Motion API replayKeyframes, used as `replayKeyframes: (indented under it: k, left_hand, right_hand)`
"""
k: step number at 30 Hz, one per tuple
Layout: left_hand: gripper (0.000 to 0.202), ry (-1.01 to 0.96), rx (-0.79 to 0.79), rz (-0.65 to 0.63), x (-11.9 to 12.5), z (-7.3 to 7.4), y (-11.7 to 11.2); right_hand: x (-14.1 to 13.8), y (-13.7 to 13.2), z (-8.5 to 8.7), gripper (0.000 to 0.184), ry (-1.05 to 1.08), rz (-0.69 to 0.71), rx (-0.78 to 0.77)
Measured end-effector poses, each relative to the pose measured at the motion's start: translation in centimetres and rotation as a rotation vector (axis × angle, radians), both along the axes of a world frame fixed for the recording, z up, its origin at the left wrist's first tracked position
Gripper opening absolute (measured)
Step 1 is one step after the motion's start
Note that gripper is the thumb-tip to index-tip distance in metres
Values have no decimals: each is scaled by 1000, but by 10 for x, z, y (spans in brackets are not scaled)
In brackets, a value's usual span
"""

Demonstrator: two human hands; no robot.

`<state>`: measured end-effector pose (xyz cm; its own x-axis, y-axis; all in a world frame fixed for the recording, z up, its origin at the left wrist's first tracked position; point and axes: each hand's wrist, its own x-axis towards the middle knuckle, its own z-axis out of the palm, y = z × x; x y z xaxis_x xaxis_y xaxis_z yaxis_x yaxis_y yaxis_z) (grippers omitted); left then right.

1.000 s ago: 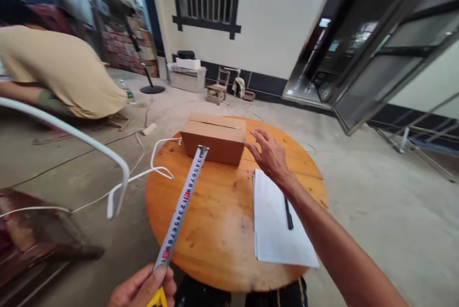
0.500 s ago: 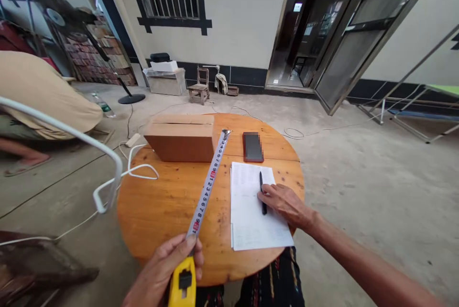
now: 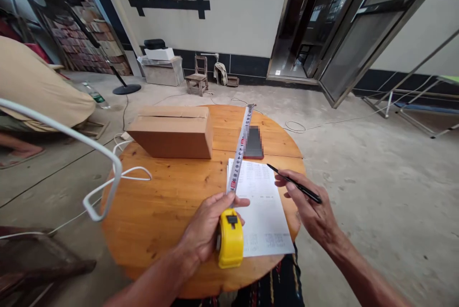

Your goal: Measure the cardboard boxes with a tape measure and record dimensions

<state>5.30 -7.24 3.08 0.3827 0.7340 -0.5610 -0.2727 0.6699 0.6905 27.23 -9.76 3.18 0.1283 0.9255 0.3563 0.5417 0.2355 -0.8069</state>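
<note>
My left hand [image 3: 211, 221] is closed around a yellow tape measure [image 3: 231, 242], thumb pressed on the base of its blade. The pulled-out blade [image 3: 237, 163] points away from me, over the left edge of the printed sheets [image 3: 265, 216] and partly across a dark phone [image 3: 254, 142] with a red edge. A black pen [image 3: 301, 188] is gripped between the fingers of my right hand [image 3: 311, 206], raised by the right side of the sheets, its tip pointing up and left. Left of the blade, a closed cardboard box [image 3: 172, 132] sits on the round wooden table [image 3: 161, 230].
A white bent metal tube [image 3: 71, 127] and a white cable [image 3: 138, 178] are at the table's left. Beyond stand a fan [image 3: 125, 89], a small wooden chair [image 3: 197, 77] and an open door [image 3: 362, 44]. Another person [image 3: 39, 82] is at far left.
My right hand has picked the pen up off the sheets and moved right. My left hand has carried the tape measure right and forward, its blade swinging from beside the box to the phone.
</note>
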Motion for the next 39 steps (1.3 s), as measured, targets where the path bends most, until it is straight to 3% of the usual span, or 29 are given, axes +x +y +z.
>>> replayKeyframes:
  k: [6,10,15,22,39]
  left_hand:
    - [28,-13,-25,31,22,-20,26]
    - [22,6,-74,78,19,-30,30]
    - [36,28,-131,12,17,-29,33]
    - [42,6,-176,-18,14,-31,34]
    - [39,-46,-216,3,13,-30,33]
  right_hand:
    - [-8,13,-18,9,9,-81,-2]
    - [-12,25,-27,14,39,48,-89]
    - [-21,40,-39,7,-17,51,-150]
    - [-27,54,-54,16,-51,83,-162]
    - [-29,57,-59,15,-151,101,-87]
